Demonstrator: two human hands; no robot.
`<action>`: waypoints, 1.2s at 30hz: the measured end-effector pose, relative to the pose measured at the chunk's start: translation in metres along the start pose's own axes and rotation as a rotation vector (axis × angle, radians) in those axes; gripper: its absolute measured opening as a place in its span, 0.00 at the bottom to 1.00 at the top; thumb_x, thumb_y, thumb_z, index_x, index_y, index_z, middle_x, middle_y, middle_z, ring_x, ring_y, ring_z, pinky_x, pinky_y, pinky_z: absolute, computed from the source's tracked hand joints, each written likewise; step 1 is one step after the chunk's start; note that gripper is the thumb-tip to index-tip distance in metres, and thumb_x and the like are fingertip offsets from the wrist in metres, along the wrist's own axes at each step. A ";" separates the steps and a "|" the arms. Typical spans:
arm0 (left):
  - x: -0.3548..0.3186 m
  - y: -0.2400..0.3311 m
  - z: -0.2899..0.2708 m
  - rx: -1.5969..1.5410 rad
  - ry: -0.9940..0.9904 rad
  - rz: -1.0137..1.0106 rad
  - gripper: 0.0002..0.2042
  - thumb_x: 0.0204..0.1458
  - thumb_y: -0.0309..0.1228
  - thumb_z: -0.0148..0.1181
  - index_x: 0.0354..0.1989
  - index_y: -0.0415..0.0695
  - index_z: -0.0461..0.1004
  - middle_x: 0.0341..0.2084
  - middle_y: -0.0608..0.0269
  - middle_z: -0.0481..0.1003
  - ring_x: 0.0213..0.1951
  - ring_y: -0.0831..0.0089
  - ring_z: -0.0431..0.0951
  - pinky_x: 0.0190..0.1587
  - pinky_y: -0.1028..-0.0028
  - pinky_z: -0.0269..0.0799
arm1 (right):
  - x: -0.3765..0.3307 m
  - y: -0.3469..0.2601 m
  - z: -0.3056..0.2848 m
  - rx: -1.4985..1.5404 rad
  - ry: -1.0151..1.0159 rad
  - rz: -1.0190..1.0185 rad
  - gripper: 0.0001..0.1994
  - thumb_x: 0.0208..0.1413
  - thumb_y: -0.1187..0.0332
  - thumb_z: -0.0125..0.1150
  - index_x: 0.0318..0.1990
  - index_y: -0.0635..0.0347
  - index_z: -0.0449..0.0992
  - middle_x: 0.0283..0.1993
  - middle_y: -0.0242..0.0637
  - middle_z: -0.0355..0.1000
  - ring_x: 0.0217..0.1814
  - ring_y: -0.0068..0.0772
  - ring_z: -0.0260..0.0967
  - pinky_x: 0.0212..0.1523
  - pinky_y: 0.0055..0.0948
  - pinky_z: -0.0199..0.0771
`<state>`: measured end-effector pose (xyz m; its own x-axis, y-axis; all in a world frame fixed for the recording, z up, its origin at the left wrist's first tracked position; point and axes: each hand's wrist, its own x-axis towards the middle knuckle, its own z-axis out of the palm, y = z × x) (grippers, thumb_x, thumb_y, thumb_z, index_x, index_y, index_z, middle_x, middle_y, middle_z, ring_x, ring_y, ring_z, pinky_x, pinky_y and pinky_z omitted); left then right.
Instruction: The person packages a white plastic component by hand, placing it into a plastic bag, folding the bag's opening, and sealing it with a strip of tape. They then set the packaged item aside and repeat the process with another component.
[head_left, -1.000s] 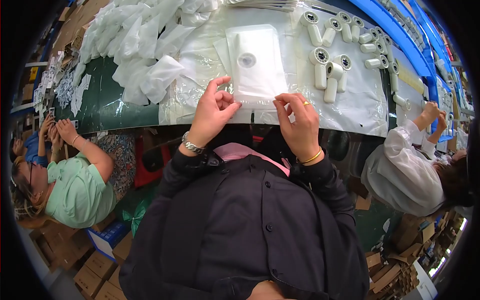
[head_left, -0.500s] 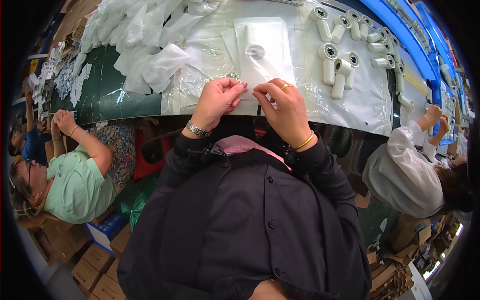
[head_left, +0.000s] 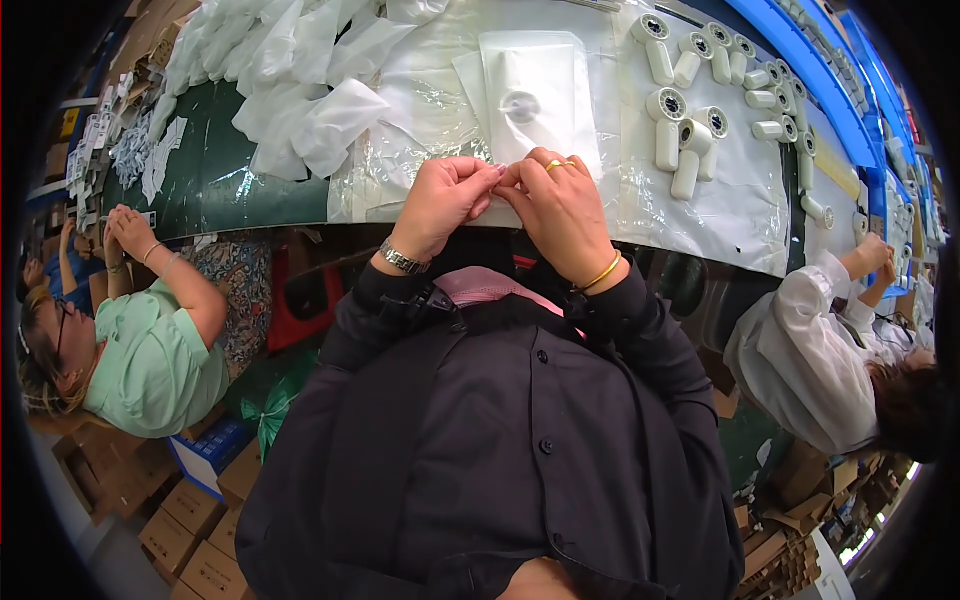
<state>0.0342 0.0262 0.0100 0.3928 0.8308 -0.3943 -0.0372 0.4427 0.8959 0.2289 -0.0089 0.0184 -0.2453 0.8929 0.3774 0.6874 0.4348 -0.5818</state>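
Note:
A frosted white bag (head_left: 565, 110) lies flat on the table in front of me. Through it shows a white device (head_left: 520, 106) with a round head, like the ones at the right. At the bag's near end, my left hand (head_left: 440, 208) and my right hand (head_left: 565, 215) come together, thumbs and forefingers pinched tip to tip. Whatever sits between those fingertips is too small or hidden to name. The left wrist wears a metal watch; on the right are a gold ring and bangle.
Several white round-headed devices (head_left: 667, 145) lie to the right on the plastic-covered table (head_left: 700, 225). A heap of frosted bags (head_left: 325, 125) spreads at the left. Blue racking (head_left: 800, 75) runs along the far right. Co-workers sit at both sides, one in a green top (head_left: 160, 365), one in white (head_left: 800, 350).
My right hand has moved slightly left and up, and its fingertips now meet those of my left hand. The bag stays in place on the table.

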 end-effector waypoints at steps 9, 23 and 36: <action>-0.002 0.003 -0.003 -0.028 0.093 -0.004 0.12 0.71 0.34 0.64 0.34 0.42 0.80 0.19 0.77 0.70 0.20 0.89 0.60 0.24 0.82 0.52 | -0.005 0.001 -0.037 0.228 -0.072 -0.092 0.07 0.65 0.71 0.68 0.41 0.59 0.74 0.43 0.35 0.77 0.44 0.40 0.75 0.49 0.37 0.69; -0.029 0.013 -0.040 0.451 0.025 0.116 0.08 0.69 0.31 0.66 0.42 0.39 0.82 0.25 0.74 0.76 0.27 0.87 0.69 0.30 0.82 0.61 | -0.089 0.048 -0.098 -0.373 0.260 0.086 0.11 0.59 0.73 0.77 0.47 0.58 0.83 0.31 0.35 0.78 0.35 0.32 0.74 0.46 0.35 0.70; -0.001 0.003 -0.021 1.010 0.037 1.008 0.19 0.51 0.17 0.68 0.52 0.47 0.81 0.60 0.61 0.79 0.66 0.54 0.71 0.70 0.59 0.64 | -0.030 0.031 -0.037 -0.133 0.091 -0.202 0.18 0.53 0.76 0.75 0.52 0.50 0.85 0.52 0.27 0.85 0.55 0.40 0.74 0.58 0.37 0.70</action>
<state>0.0142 0.0335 0.0084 0.5682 0.6556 0.4973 0.3836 -0.7457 0.5448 0.2826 -0.0266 0.0160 -0.3281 0.7729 0.5431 0.7163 0.5784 -0.3903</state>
